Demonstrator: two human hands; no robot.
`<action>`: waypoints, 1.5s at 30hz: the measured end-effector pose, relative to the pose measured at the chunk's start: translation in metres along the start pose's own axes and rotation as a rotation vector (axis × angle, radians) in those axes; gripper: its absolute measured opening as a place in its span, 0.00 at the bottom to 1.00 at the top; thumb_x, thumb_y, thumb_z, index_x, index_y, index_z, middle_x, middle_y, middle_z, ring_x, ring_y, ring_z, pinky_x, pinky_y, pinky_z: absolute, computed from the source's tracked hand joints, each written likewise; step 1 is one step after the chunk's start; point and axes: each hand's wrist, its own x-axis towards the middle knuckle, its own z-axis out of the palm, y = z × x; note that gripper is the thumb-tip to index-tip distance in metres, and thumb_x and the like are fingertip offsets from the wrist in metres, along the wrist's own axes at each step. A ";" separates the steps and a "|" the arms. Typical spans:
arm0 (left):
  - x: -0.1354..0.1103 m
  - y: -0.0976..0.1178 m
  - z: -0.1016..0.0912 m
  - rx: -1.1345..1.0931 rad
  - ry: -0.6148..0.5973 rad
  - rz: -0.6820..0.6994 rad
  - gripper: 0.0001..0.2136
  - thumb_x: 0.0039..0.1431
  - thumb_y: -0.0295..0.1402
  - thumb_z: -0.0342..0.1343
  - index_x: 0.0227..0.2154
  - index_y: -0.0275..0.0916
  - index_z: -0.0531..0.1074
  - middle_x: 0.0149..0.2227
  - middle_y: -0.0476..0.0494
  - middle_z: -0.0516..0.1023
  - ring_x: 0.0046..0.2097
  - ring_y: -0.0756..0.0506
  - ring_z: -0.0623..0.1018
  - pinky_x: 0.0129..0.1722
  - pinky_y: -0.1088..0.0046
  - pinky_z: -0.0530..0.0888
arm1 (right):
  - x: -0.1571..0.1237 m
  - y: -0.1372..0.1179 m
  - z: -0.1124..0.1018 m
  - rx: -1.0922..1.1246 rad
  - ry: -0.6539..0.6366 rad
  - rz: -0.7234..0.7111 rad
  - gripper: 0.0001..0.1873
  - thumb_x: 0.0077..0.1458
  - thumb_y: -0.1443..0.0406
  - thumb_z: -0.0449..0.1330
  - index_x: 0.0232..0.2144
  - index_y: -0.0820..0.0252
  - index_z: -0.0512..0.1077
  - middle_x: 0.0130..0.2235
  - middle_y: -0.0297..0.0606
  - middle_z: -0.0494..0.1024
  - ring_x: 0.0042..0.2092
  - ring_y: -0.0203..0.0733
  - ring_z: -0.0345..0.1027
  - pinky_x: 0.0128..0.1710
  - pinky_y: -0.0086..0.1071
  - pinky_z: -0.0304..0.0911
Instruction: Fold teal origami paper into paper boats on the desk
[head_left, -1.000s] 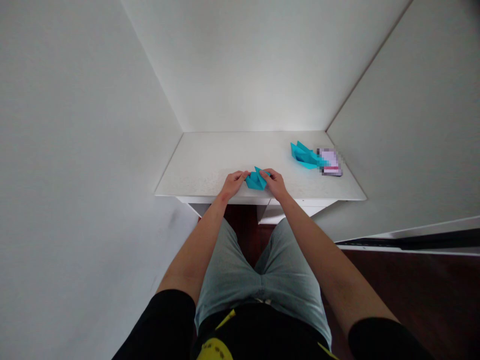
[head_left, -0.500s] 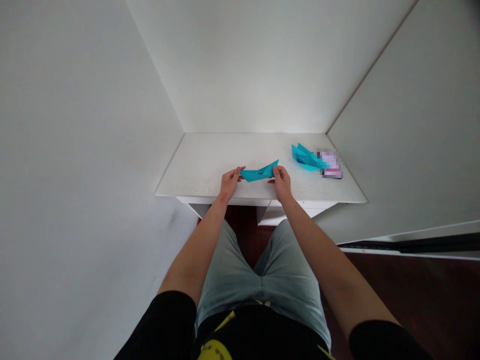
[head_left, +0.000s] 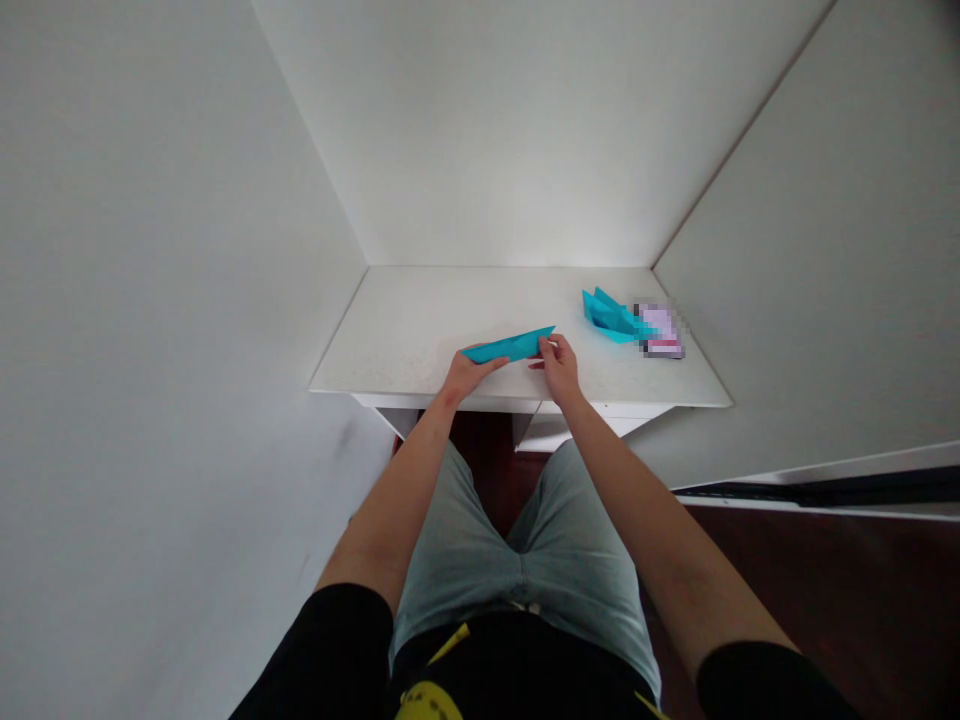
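Clock face centred on the held piece; 12 o'clock points to the back wall (head_left: 480, 140).

Held piece: folded blue paper (head_left: 508, 346), long and narrow, above the near part of the white desk (head_left: 420, 310). Long axis runs from between 8 and 9 o'clock to between 2 and 3. Whether its underside touches the desk: cannot tell.

Left hand (head_left: 465, 374): at 8 o'clock, clamped on the paper's left end; thumb stretched along the near edge, other fingers largely hidden.

Right hand (head_left: 560, 366): at 4 o'clock, pinching the paper near its right end with thumb and forefinger; remaining fingers curled. The hands are apart from each other, linked only by the paper.

Second blue paper piece (head_left: 609, 318): between 2 and 3 o'clock on the desk, folded, pointed flaps spread at its left side, untouched. At its 3 o'clock end it meets a pixelated pale purple item (head_left: 661, 328); identity unreadable, boundary between the two unclear.

At 6 o'clock, below the desk edge: light blue jeans (head_left: 457, 560).
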 end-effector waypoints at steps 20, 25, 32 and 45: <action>0.015 -0.009 -0.004 0.017 0.410 -0.009 0.22 0.74 0.51 0.54 0.35 0.37 0.79 0.34 0.41 0.82 0.38 0.44 0.82 0.45 0.65 0.81 | -0.002 0.001 -0.008 -0.380 -0.081 -0.062 0.36 0.58 0.31 0.58 0.26 0.55 0.76 0.26 0.40 0.79 0.30 0.46 0.72 0.35 0.39 0.67; -0.003 0.000 -0.013 0.175 0.682 0.101 0.17 0.77 0.42 0.49 0.56 0.37 0.75 0.57 0.29 0.79 0.59 0.39 0.78 0.66 0.53 0.72 | -0.002 0.003 -0.004 -0.491 -0.085 -0.138 0.33 0.63 0.34 0.55 0.30 0.55 0.76 0.32 0.41 0.81 0.35 0.49 0.72 0.39 0.41 0.68; -0.067 0.003 0.003 1.036 -0.107 0.546 0.27 0.78 0.46 0.48 0.72 0.40 0.68 0.75 0.34 0.68 0.77 0.36 0.64 0.77 0.52 0.61 | -0.002 0.007 0.005 -0.597 -0.210 -0.240 0.20 0.64 0.48 0.62 0.27 0.54 0.73 0.36 0.41 0.75 0.41 0.48 0.70 0.46 0.42 0.69; -0.071 0.003 -0.002 1.181 -0.267 0.299 0.36 0.74 0.50 0.55 0.77 0.37 0.61 0.81 0.29 0.52 0.81 0.30 0.54 0.80 0.45 0.53 | -0.015 0.014 0.018 -0.966 0.007 -0.287 0.37 0.67 0.47 0.62 0.70 0.56 0.64 0.71 0.60 0.64 0.69 0.70 0.59 0.66 0.64 0.58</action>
